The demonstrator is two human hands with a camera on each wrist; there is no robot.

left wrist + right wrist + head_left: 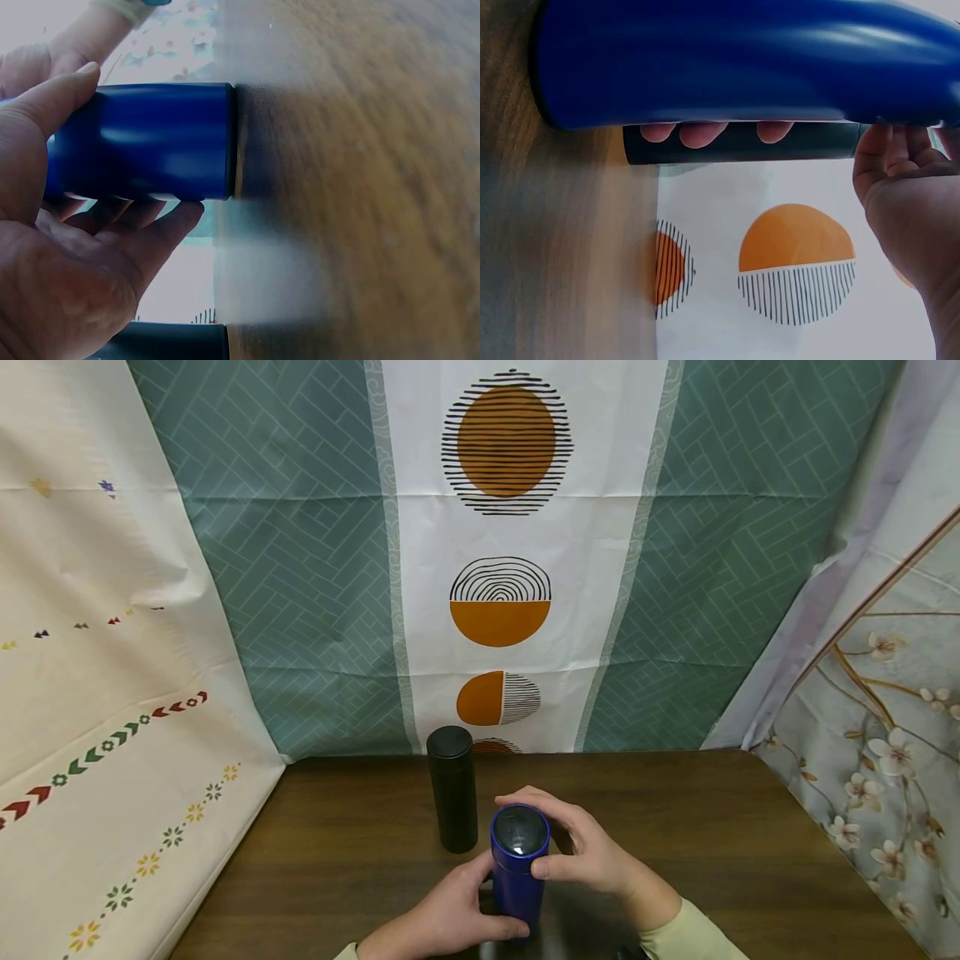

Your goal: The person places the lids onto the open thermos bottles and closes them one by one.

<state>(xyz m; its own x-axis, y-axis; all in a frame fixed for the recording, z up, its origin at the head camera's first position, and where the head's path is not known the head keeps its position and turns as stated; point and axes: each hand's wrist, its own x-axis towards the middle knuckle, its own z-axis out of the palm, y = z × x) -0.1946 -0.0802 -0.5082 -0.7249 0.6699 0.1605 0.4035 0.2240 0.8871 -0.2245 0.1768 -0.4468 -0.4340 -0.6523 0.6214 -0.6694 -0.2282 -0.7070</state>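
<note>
A blue thermos bottle (517, 889) with a dark, glossy lid top (520, 831) stands upright in front of me. My left hand (457, 910) grips its lower body, thumb on the near side and fingers round behind. My right hand (588, 852) holds the top part at the lid, with the thumb in front and the fingers on the far side. In the left wrist view the base of the blue thermos (150, 142) is right at the tabletop. Fingertips of the left hand show beneath the blue body in the right wrist view, beside the right hand (911, 202).
A black bottle (455, 802) of similar shape stands upright just behind and left of the blue one. Both are on a dark brown wooden table (337, 843). A green and white patterned cloth (315, 568) hangs at the back edge, with patterned cloths at both sides.
</note>
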